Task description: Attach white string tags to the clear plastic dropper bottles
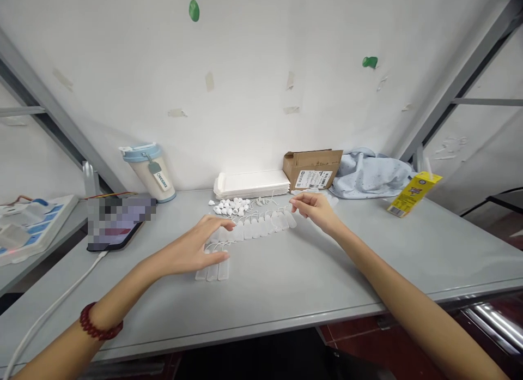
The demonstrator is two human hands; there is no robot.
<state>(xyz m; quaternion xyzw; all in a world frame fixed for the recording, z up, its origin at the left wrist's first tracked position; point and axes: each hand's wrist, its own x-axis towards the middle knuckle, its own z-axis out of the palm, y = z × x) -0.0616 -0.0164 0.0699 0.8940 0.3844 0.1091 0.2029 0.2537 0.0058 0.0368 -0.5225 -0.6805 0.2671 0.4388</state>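
Note:
A row of several small translucent white tags [261, 226] with strings lies across the grey table [286, 282]. My left hand [196, 248] rests flat with spread fingers over the row's left end, above a second short group of tags [212, 271]. My right hand [314, 208] is at the row's right end, its fingertips pinched together on a tag there. A heap of small white beads or caps [232, 206] lies just behind the row.
A stack of white trays [251, 184] and a small cardboard box [312, 168] stand by the wall. A pale blue cloth [370, 174] and yellow carton [412, 193] sit right. A lidded cup [149, 172], a phone [116, 226] with white cable and a power strip [28, 222] sit left.

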